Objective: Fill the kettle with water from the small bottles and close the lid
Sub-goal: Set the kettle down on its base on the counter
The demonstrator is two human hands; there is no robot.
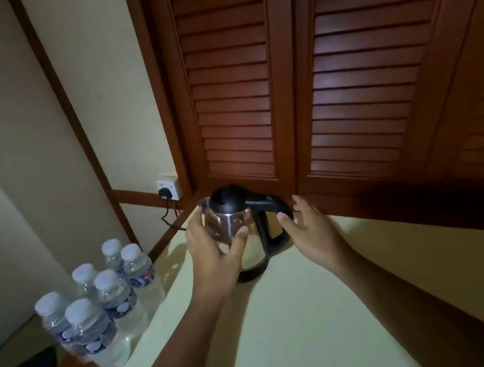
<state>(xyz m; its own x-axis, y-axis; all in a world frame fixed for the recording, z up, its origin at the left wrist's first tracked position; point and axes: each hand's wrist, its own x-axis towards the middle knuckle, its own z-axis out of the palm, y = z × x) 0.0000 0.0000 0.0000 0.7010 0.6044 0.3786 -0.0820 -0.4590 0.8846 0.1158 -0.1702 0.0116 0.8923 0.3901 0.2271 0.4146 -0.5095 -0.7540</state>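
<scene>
Kettle [253,244] on counter [316,313], lid [226,200] down. Left hand [213,250] cups kettle body; right hand [310,229] spread, thumb at handle [268,203]. Bottles [106,294] left of kettle.

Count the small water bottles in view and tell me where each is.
6 small clear white-capped plastic bottles, clustered at the pale counter's left edge: back pair, middle pair, front pair. Others could hide behind.

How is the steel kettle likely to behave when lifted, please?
Probably light and rigid: every bottle beside the kettle is capped, so it is likely unfilled. Its polished steel body may be slippery; the black handle offers surer grip.
</scene>
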